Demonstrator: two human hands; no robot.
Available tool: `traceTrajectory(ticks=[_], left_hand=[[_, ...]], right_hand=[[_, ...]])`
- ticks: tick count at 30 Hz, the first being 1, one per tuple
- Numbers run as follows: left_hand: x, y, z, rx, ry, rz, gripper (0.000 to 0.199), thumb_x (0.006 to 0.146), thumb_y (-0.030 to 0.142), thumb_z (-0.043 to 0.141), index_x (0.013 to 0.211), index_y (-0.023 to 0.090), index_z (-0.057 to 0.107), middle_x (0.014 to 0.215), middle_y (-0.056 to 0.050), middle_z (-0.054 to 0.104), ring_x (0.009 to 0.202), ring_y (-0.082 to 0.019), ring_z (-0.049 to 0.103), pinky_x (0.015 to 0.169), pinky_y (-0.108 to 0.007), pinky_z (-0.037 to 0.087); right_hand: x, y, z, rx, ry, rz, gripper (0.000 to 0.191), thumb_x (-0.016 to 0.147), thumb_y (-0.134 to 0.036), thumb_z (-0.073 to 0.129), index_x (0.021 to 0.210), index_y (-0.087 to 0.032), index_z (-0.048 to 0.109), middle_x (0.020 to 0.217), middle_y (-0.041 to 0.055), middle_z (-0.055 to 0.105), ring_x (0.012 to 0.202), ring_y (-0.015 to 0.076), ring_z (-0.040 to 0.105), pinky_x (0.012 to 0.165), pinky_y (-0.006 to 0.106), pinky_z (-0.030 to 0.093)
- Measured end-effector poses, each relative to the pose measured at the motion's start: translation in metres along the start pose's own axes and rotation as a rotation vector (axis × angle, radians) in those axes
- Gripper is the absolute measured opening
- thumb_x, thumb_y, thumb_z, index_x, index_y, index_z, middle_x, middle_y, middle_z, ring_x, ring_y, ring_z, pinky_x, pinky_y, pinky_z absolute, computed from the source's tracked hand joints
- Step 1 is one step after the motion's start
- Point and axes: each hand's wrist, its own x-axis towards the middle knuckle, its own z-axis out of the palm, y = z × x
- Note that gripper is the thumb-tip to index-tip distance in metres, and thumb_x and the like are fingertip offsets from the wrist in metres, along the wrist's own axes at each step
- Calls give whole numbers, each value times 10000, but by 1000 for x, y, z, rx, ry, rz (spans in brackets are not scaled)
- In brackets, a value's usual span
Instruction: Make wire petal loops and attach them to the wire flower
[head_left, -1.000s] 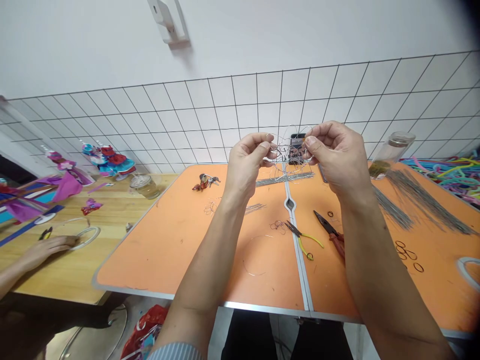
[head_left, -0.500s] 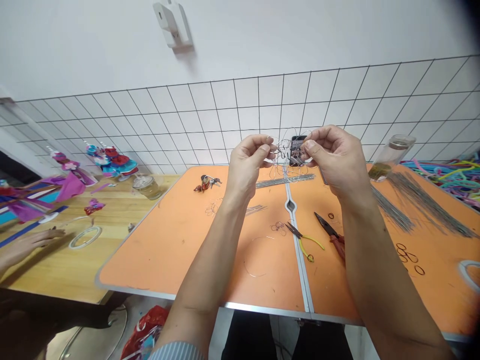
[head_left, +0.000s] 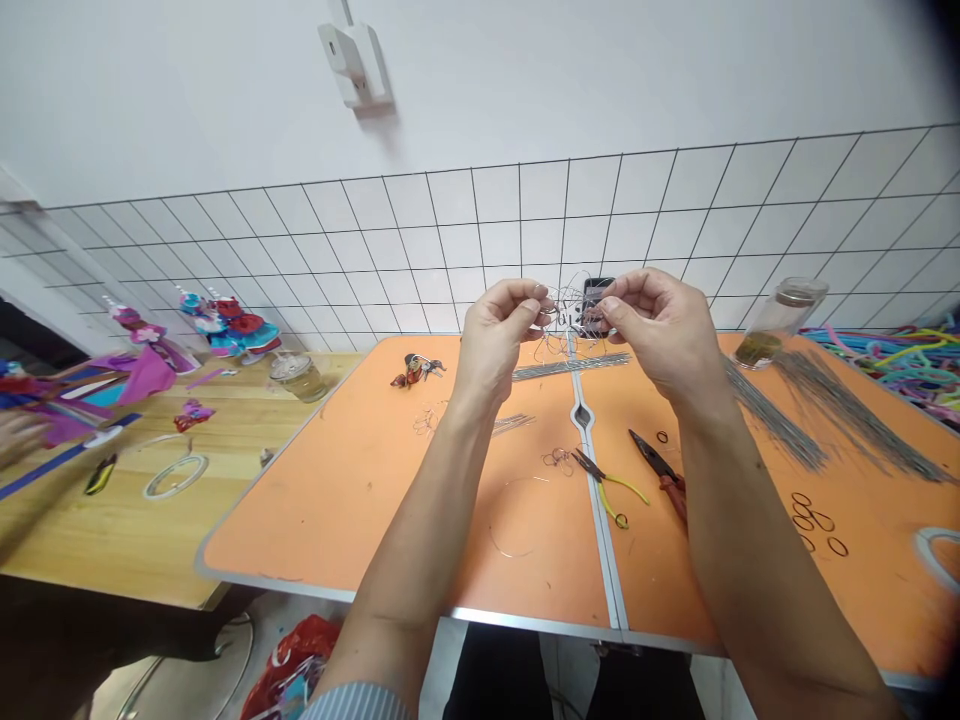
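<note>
Between my two hands, above the far side of the orange table (head_left: 337, 500), is a looped piece of thin wire (head_left: 568, 312). My left hand (head_left: 501, 335) pinches its left side with thumb and fingertips. On the other side my right hand (head_left: 660, 325) pinches it the same way. Behind the wire stands a dark phone (head_left: 598, 292), partly covered by the loops. Below lie yellow-handled pliers (head_left: 611, 485) and larger red-handled pliers (head_left: 664, 470), the latter partly behind my right forearm. Straight wires (head_left: 574, 366) lie beneath my hands.
Wire bundles (head_left: 862, 415), a tilted glass jar (head_left: 780, 320) and dark rings (head_left: 814, 520) are at right. Keys (head_left: 416, 370) lie far left on the orange table. The wooden table (head_left: 240, 500) carries a glass cup (head_left: 298, 375), dolls (head_left: 232, 322), a white ring (head_left: 176, 477) and a co-worker's blurred hand (head_left: 22, 435).
My hands have come slightly closer together, still pinching the wire. The co-worker's hand has moved back and left, uncovering a small yellow-and-black tool. The view has shifted slightly.
</note>
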Motion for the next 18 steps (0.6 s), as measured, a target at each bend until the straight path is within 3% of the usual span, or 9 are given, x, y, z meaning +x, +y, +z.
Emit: traceTrajectory(ticks=[18], left_hand=[[-1, 0, 3, 1, -10, -35, 90, 912, 167, 769, 986, 218, 772, 979, -35, 815, 802, -104, 708, 735, -236, 577]], right_hand=[[-2, -4, 2, 36, 11, -30, 86, 922, -149, 779, 962, -196, 719, 895, 43, 736, 767, 131, 687, 690, 285, 582]])
